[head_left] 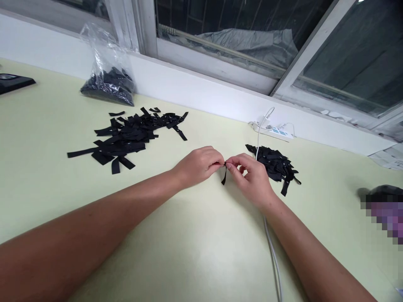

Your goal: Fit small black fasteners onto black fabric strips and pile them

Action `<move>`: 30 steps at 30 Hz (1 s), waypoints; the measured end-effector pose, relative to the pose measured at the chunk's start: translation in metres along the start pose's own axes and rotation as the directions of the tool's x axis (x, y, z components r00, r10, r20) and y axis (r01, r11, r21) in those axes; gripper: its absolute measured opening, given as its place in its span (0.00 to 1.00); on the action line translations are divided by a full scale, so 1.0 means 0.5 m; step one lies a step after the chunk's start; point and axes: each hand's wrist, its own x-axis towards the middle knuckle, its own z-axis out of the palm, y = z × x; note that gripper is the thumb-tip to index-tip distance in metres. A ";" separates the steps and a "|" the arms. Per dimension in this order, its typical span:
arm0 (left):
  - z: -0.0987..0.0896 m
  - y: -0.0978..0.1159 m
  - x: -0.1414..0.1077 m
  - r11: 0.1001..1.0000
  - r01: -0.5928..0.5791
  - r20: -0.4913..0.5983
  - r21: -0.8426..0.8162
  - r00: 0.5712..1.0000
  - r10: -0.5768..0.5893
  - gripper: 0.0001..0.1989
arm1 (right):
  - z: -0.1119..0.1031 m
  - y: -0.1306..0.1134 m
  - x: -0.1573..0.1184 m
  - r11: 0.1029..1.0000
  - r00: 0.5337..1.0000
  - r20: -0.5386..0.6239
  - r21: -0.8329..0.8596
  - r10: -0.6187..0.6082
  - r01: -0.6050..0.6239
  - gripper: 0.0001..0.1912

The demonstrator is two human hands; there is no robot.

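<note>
A short black fabric strip hangs down between my two hands, pinched at its upper end. My left hand is closed on it with thumb and forefinger. From the other side my right hand pinches the same spot, its fingertips almost touching the left ones. What the fingertips cover is hidden. A large loose pile of black strips lies beyond my left hand. Close behind my right hand is a smaller pile of black strips.
A clear plastic bag of black pieces stands against the white ledge. A white power strip lies by the wall. Its pale cable runs beneath my right wrist. A dark object sits far left; a blurred purple patch is at right.
</note>
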 end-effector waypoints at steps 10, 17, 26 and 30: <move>-0.001 0.003 -0.003 0.991 0.099 -0.036 -0.089 0.994 -0.103 0.05 | 0.006 -0.008 -0.002 0.992 0.999 0.033 0.119 0.039 -0.043 0.07; 0.001 0.003 -0.003 0.968 0.201 -0.057 -0.150 0.976 -0.212 0.05 | 0.021 0.005 0.005 0.980 0.997 0.036 0.181 0.072 -0.077 0.08; -0.003 0.004 0.000 0.984 0.168 -0.041 -0.053 0.985 -0.171 0.06 | 0.019 0.008 0.006 0.917 0.962 0.136 0.297 0.235 -0.266 0.14; 0.000 0.009 0.001 0.969 0.214 -0.037 -0.123 0.975 -0.220 0.04 | 0.017 0.008 0.010 0.921 0.965 0.130 0.293 0.226 -0.255 0.13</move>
